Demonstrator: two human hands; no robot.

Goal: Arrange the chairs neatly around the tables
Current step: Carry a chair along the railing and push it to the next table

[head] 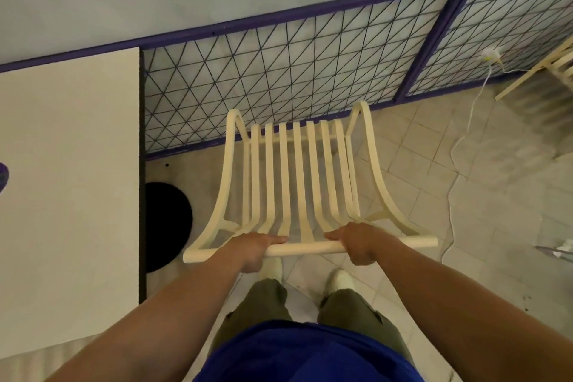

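A cream slatted chair (297, 177) stands on the tiled floor right in front of me, its seat pointing toward the mesh railing. My left hand (252, 250) and my right hand (361, 242) both grip the round top rail of its backrest, about a hand's width apart. A white square table (68, 195) fills the left side, its dark edge just left of the chair. The table's black round base (169, 226) shows on the floor between table edge and chair.
A purple-framed wire mesh railing (310, 71) runs along the far side below a pale wall. Another cream chair (545, 68) is partly visible at the right edge. A white cable (462, 136) trails over the tiles. My shoes (341, 279) stand behind the chair.
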